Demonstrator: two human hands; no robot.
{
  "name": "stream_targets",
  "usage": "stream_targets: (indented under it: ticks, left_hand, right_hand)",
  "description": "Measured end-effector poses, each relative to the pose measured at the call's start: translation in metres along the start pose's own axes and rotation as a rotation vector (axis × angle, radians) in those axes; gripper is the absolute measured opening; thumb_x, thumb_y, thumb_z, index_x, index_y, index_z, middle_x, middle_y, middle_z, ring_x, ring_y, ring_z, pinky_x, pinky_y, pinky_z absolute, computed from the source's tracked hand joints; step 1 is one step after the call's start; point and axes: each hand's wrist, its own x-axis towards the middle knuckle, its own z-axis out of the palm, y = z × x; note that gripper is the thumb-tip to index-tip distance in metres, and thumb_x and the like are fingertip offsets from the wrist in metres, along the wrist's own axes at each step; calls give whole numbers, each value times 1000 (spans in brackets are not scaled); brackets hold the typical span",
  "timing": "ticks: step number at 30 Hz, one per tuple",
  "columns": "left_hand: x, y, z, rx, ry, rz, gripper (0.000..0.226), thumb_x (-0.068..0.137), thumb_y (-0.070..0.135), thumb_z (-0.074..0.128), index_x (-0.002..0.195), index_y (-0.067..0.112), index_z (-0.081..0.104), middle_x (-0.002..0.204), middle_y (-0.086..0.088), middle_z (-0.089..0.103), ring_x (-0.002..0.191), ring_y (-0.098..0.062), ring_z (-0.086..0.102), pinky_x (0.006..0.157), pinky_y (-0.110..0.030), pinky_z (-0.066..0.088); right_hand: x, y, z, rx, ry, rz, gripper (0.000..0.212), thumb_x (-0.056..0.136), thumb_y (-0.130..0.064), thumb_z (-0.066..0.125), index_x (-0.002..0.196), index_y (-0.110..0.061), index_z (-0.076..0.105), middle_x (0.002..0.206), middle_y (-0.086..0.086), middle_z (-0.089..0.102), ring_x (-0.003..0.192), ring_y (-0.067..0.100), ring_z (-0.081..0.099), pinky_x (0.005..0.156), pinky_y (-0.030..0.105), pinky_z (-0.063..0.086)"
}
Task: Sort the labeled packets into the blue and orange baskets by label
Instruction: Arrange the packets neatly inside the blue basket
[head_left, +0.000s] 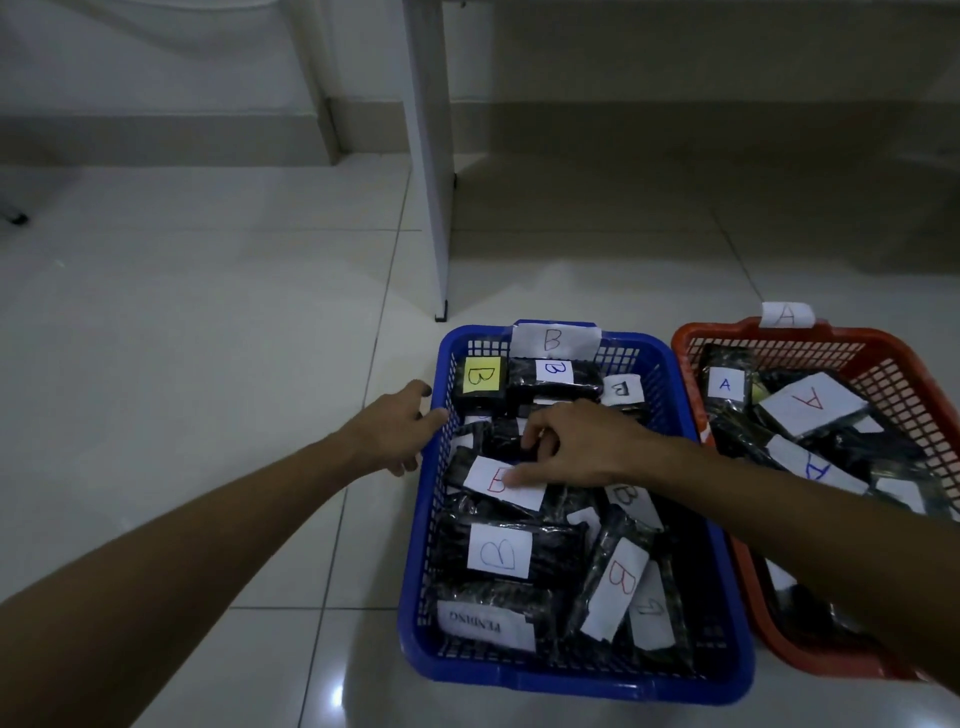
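A blue basket (675, 395) tagged B sits on the floor, filled with several black packets bearing B labels. To its right stands an orange basket (883, 358) tagged A, holding several black packets with A labels. My left hand (397, 431) grips the blue basket's left rim. My right hand (571, 441) reaches into the blue basket, fingers resting on a black packet with a red B label (493, 480); its fingertips touch the packets below. A packet labelled "PENDING" (488, 621) lies at the basket's near end.
A white table leg (431, 171) stands just behind the blue basket. Glossy white floor tiles (208, 338) stretch to the left. A wall with a grey skirting runs along the back.
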Motion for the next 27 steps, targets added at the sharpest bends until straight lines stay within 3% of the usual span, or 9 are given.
stream_targets:
  ticks: [3,5,7,10,14,18,21,23,27]
  left_hand:
    - [-6,-5,8,11,116,64,43,100,35,45,137,15,35,96,-8,67,72,-17,64,56,-28,54]
    - [-3,-2,12,0,184,101,40,100,30,48,135,15,36,92,-5,65,79,-17,64,61,-29,55]
    - [1,1,15,33,206,119,43,98,29,52,134,15,34,101,-7,65,82,-18,62,66,-32,52]
    - [3,1,15,71,250,149,62,90,34,64,137,18,27,111,-7,62,90,-20,61,71,-32,48]
    - [4,2,16,105,201,172,75,82,34,73,136,24,22,119,-8,59,96,-24,64,79,-44,56]
    - [5,0,17,9,135,162,67,90,29,65,137,25,17,111,-6,63,89,-25,67,74,-43,59]
    - [2,-5,19,-118,139,103,45,98,33,49,132,20,23,98,-8,66,78,-24,68,56,-37,58]
    - [-4,-9,21,-147,125,47,34,101,38,40,124,14,34,96,-12,66,78,-26,68,52,-36,57]
    - [-10,-12,32,-82,169,75,37,103,41,32,110,11,51,103,-14,66,86,-26,65,72,-38,54]
  right_hand:
    - [-2,-6,11,74,-27,-26,51,71,-57,80,107,-27,62,90,-10,66,79,8,64,75,33,57]
    - [-8,-7,7,78,90,-81,39,75,-55,76,100,-29,61,85,-9,64,74,7,62,65,29,54]
    - [-13,-1,-6,117,218,-104,31,79,-53,71,96,-29,61,84,-10,62,73,8,60,60,24,47]
    - [-11,27,-30,199,323,-35,27,82,-31,77,102,-28,58,92,-9,64,81,7,64,65,24,53]
    - [4,53,-29,244,284,-8,17,90,-14,69,103,-24,63,99,-4,69,91,9,66,71,20,53]
    - [17,54,-5,-123,354,-41,22,95,-18,62,114,-24,71,114,0,59,107,16,55,91,31,47]
    - [14,49,3,-109,450,-89,25,96,-32,59,118,-25,70,112,1,58,105,17,54,89,37,49]
    - [13,47,8,-138,402,-146,34,93,-42,62,123,-27,65,116,-1,58,107,18,54,88,39,49]
    - [14,50,7,-213,376,-143,38,91,-31,68,128,-29,61,124,-1,57,113,19,53,89,37,49]
